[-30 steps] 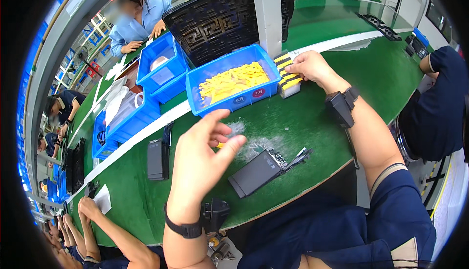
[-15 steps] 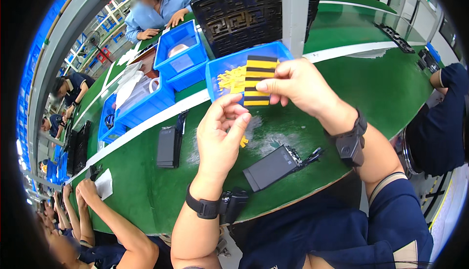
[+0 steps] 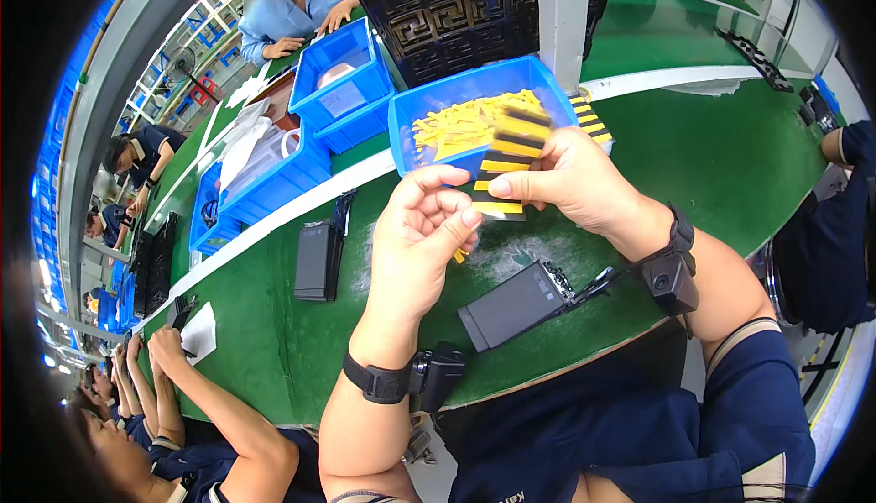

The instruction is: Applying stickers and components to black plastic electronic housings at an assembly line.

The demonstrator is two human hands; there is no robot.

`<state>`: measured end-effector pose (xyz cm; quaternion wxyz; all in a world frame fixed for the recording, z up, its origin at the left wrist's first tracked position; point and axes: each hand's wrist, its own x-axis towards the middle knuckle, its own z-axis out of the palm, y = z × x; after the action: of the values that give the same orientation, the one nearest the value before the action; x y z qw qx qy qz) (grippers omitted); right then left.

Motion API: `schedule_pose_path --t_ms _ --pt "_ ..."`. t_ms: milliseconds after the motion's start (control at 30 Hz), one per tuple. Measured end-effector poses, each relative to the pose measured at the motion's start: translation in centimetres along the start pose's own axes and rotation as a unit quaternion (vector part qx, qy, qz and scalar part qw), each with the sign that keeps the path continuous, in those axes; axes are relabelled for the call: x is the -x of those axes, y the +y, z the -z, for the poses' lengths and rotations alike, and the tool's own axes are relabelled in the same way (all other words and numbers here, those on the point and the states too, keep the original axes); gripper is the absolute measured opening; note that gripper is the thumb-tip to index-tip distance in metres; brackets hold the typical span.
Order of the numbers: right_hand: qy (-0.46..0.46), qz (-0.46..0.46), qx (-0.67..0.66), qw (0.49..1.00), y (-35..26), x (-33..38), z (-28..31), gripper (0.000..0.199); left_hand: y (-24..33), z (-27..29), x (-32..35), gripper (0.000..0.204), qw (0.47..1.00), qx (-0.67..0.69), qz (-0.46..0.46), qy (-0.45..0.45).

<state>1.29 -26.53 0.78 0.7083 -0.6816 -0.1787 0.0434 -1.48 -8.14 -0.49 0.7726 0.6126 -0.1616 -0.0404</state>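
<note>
My right hand (image 3: 570, 179) pinches a sheet of yellow and black striped stickers (image 3: 513, 154) between thumb and fingers. The sheet leans to the right, and its upper end is smeared by motion. Close to the sheet's left edge is my left hand (image 3: 422, 229), its fingers loosely bent, thumb and index apart, with nothing visible between them. Behind the sheet stands a blue bin (image 3: 411, 112) with many loose yellow strips (image 3: 470, 120). A small yellow piece (image 3: 460, 255) shows just below my left thumb. Nearer me lies a dark grey flat pack with leads (image 3: 516, 307).
More dark grey packs (image 3: 315, 261) are stacked to the left. Blue bins (image 3: 342, 78) and a black patterned panel (image 3: 443, 24) stand beyond. Another striped sheet (image 3: 591, 120) lies behind the bin's right side. A grey post (image 3: 559, 19) rises there. Co-workers sit around the green table (image 3: 265, 339).
The striped sheet has tipped from upright to leaning right and sits slightly lower against the bin. More loose strips in the bin show. My left hand keeps nearly the same pose.
</note>
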Motion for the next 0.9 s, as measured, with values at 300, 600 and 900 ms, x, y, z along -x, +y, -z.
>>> schedule_pose_path --t_ms 300,600,900 --pt "0.075 0.041 0.031 0.996 0.7 -0.3 1.0 0.023 -1.3 3.3 -0.6 0.02 0.844 -0.536 0.032 0.007" --pt "0.115 0.268 0.206 0.934 -0.4 0.9 0.3 0.018 1.1 -4.0 2.2 0.044 0.804 -0.557 -0.089 -0.189" --pt "0.097 0.324 0.263 0.903 -0.5 1.6 -0.4 0.017 -0.4 -2.4 1.5 0.027 0.985 -0.167 -0.018 0.035"
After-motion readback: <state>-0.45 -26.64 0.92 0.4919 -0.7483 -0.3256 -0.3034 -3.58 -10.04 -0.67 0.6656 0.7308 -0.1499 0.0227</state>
